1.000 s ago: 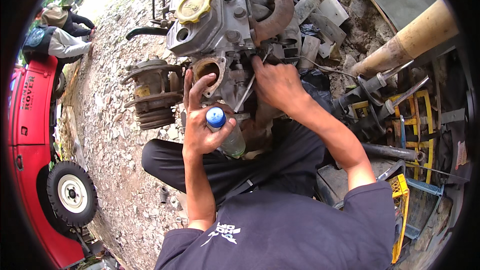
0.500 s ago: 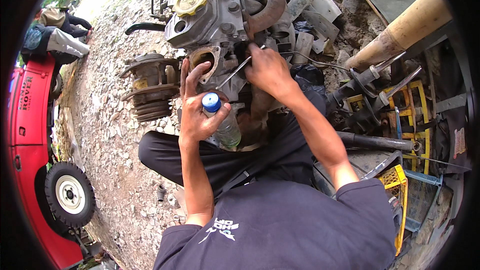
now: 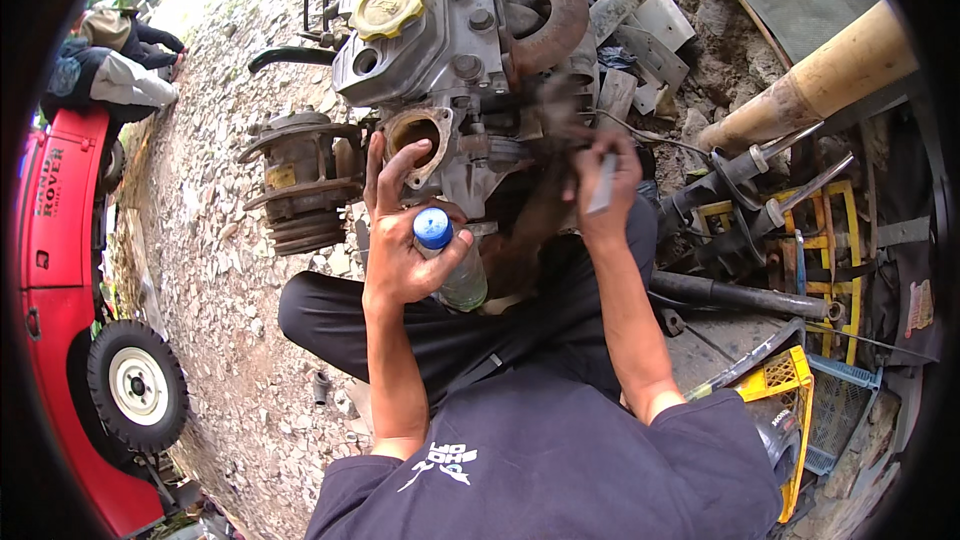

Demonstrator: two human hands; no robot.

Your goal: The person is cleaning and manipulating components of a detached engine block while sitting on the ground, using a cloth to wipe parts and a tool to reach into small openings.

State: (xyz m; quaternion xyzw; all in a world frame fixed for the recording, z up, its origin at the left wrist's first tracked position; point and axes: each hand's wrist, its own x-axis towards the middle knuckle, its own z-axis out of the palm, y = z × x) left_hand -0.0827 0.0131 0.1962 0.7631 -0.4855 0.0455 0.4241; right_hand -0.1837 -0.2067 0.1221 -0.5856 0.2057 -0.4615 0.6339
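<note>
My left hand (image 3: 405, 250) is closed round a clear plastic bottle (image 3: 465, 282) with a blue cap (image 3: 433, 228). Its raised fingers are next to the round flanged opening (image 3: 418, 140) at the front of a grey engine (image 3: 420, 60). To the right of the engine, my right hand (image 3: 608, 190) is closed on a slim metal tool (image 3: 603, 183), its flat grey end showing at the palm. The tool's exact kind cannot be made out. Smeared brown shapes lie between that hand and the engine. A yellow oil filler cap (image 3: 388, 8) sits on the engine's cover.
A rusty exhaust manifold (image 3: 560, 15) curves along the engine's right. Left of it stands a pulley-like rusty part (image 3: 305, 175) on gravel. Shock absorbers (image 3: 735, 180), a bamboo pole (image 3: 820, 80) and yellow crates (image 3: 785, 380) are at right. A red vehicle (image 3: 60, 240) and a person (image 3: 125, 65) are far left.
My right hand has drawn back from the engine, moving right and toward me, with the metal tool turned in its grip. My left hand stays near the flanged opening with the bottle.
</note>
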